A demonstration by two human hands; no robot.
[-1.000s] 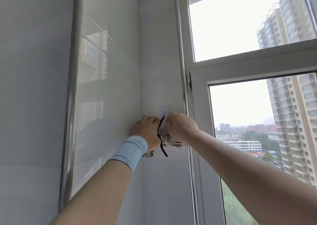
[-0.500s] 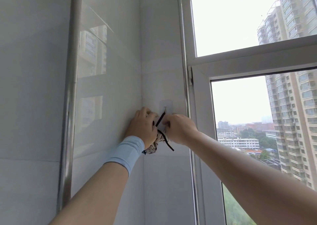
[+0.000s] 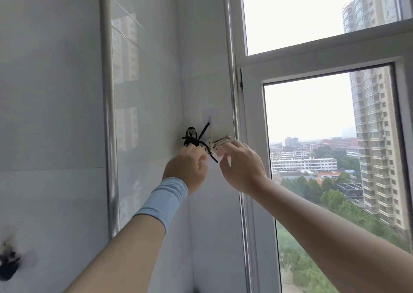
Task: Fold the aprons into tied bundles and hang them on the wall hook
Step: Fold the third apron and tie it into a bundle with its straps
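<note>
- Apron bundles, two of them, sit high in the corner of the tiled wall [image 3: 67, 91], just under the wall hook [image 3: 209, 120]: a black-tied bundle [image 3: 190, 138] on the left and a striped bundle [image 3: 220, 141] touching it on the right.
- From each bundle a line runs up to the hook — a black strap [image 3: 203, 129] from the dark one, a pale cord [image 3: 211, 130] from the striped one. Both look looped over the peg.
- Step in hand, as I judge it: hanging, near its end. The folding and tying look done for these two.
- Left hand [image 3: 186, 166] is just below the black-tied bundle, fingers curled in toward the wall. Whether they pinch a strap or only brace the bundle I cannot tell, since the knuckles cover it.
- Right hand [image 3: 242, 169] has its fingers loose and spread, holding nothing; the fingertips [image 3: 223, 151] just touch the underside of the striped bundle.
- Next move likely calls for a slow release, letting the weight settle onto the loops and watching that neither slips off the peg. The hook looks stick-on, so a tug could loosen it.
- Hard to make out: the hook's peg is tiny and pale against its plate, so how far the loops sit on it is unclear. A loose black strap end [image 3: 213, 157] hangs between the hands.
- A dark blurred smudge [image 3: 9, 263] at lower left cannot be identified. No further aprons are in view, so the remaining count is unknown.
</note>
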